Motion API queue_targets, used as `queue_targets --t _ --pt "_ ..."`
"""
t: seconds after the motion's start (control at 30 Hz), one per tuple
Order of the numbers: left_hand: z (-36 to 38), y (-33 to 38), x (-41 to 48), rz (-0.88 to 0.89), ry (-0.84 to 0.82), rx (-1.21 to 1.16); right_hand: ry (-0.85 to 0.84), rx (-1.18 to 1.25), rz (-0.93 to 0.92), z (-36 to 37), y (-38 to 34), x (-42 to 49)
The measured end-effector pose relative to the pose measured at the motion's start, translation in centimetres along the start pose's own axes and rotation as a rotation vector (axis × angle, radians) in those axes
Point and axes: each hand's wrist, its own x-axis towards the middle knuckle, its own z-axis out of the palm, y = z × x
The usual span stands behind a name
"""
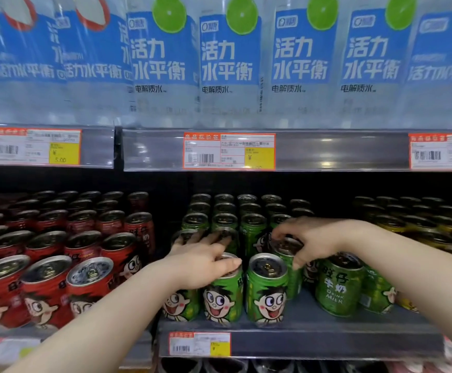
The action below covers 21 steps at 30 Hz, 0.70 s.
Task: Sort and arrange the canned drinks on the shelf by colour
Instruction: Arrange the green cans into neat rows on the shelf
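The green cans [266, 289] stand upright in the middle bay of the shelf [300, 343], between the red cans [44, 286] on the left and the yellow cans [407, 219] far right; one green can [286, 254] sits just behind the front row, tipped a little, right under the right hand [313, 238]. That hand's fingers curl over its rim, apparently gripping it; the left hand [206, 265] lies flat, thumb out, across the front-left can tops, holding nothing that I can tell. The right hand is nearer.
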Motion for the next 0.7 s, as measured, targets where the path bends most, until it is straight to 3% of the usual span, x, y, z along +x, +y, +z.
queue_targets --t 0.3,0.5,0.7 --pt "-0.3 0.1 -0.3 -0.003 -0.003 0.010 0.213 0.171 -0.047 1.1 -2.2 4.2" --pt "-0.4 0.3 -0.6 -0.010 0.009 -0.016 0.153 0.344 -0.077 1.1 -1.1 4.2" --pt "-0.4 0.4 -0.5 -0.021 0.031 -0.034 0.180 0.224 -0.039 1.0 -1.6 3.4"
